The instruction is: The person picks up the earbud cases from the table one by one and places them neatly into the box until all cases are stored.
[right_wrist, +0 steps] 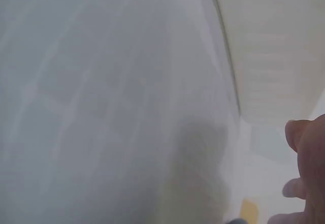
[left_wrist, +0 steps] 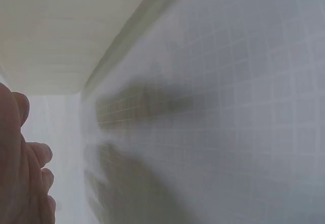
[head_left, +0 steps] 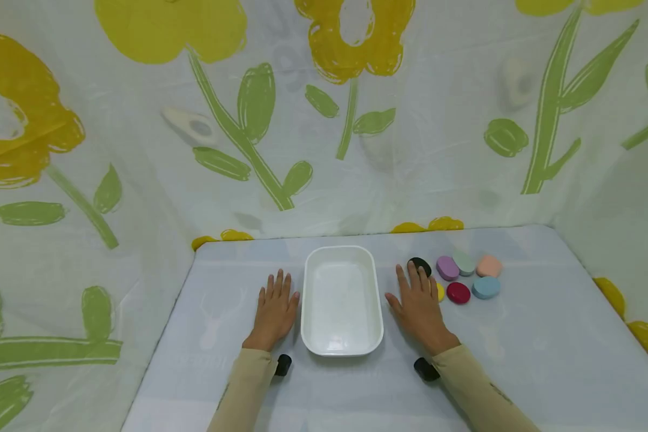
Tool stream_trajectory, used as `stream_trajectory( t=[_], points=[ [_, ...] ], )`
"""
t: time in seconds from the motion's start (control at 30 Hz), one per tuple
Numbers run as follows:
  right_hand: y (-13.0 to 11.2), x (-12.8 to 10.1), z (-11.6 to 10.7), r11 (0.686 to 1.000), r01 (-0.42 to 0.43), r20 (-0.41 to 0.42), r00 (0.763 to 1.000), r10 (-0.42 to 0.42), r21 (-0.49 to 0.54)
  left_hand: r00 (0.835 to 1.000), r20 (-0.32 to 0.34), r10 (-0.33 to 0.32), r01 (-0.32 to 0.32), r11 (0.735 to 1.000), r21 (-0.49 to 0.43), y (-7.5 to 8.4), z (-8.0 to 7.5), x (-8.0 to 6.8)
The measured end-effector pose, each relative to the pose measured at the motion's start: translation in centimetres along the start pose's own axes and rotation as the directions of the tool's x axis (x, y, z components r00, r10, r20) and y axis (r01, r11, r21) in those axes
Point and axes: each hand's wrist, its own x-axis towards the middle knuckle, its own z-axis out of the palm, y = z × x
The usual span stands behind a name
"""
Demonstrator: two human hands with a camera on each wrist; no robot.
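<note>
White rectangular tray [head_left: 341, 300] in the middle of the surface [head_left: 189, 384], and there's a hand on either side of it! Left hand [head_left: 274, 315] just beside the tray's left wall: that grip is loose, fingers straight, slightly apart, holding nothing. Over to the right hand [head_left: 418, 312], fingers long and spread, nothing clamped there either; its fingertips cover part of a black disc [head_left: 422, 262] and a yellow disc [head_left: 441, 292]. Touching them? Can't tell from here. Beside those, a red disc [head_left: 458, 293] and a blue piece [head_left: 486, 288]; behind, a purple piece [head_left: 447, 268] up against a pale green one [head_left: 464, 263], then a peach piece [head_left: 489, 266]. Both sleeves [head_left: 243, 390] run off the head view's bottom edge. The wrist views are soft, each hand cropped at the side, and whether either palm meets the surface is hard to make out.
</note>
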Motion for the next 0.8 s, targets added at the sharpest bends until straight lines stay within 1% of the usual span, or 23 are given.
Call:
stream_trajectory(
  t=[0.13, 0.23, 0.3, 0.37, 0.43, 0.47, 0.57, 0.73, 0.8],
  points=[
    [0.4, -0.2, -0.5, 0.999, -0.009, -0.033, 0.999, 0.01, 0.04, 1.0, -0.018, 0.003, -0.004, 0.999, -0.046, -0.2, -0.2, -0.3],
    [0.8, -0.4, -0.8, 0.999, -0.007, -0.066, 0.998, 0.011, 0.051, 1.0, -0.025, 0.008, -0.011, 0.992, -0.124, -0.2, -0.3, -0.4],
    [1.2, -0.6, -1.0, 0.998, -0.005, -0.088, 0.996, 0.011, 0.059, 0.999, -0.032, 0.011, -0.017, 0.981, -0.193, -0.2, -0.4, -0.5],
    [1.6, -0.8, -1.1, 0.998, -0.004, -0.107, 0.994, 0.01, 0.056, 0.999, -0.037, 0.006, -0.016, 0.96, -0.28, -0.1, -0.4, -0.6],
    [2.1, -0.9, -1.2, 0.999, 0.005, -0.139, 0.99, 0.002, 0.054, 0.999, -0.042, -0.003, -0.013, 0.928, -0.373, 0.1, -0.4, -0.8],
    [2.4, -1.0, -1.2, 0.998, 0.01, -0.156, 0.988, -0.001, 0.056, 0.999, -0.043, -0.007, -0.011, 0.907, -0.421, 0.2, -0.4, -0.9],
    [3.2, -1.3, -1.3, 0.998, 0.016, -0.192, 0.981, -0.002, 0.067, 0.999, -0.019, -0.039, 0.023, 0.841, -0.54, 0.8, -0.4, -1.4],
    [4.0, -1.8, -1.5, 0.99, 0.019, -0.199, 0.98, 0.01, 0.143, 0.997, 0.019, -0.075, 0.069, 0.744, -0.665, 1.8, -0.7, -2.1],
    [4.1, -2.0, -1.5, 0.986, 0.029, -0.207, 0.978, 0.006, 0.166, 0.995, 0.031, -0.092, 0.088, 0.711, -0.698, 2.2, -0.7, -2.2]
  ],
)
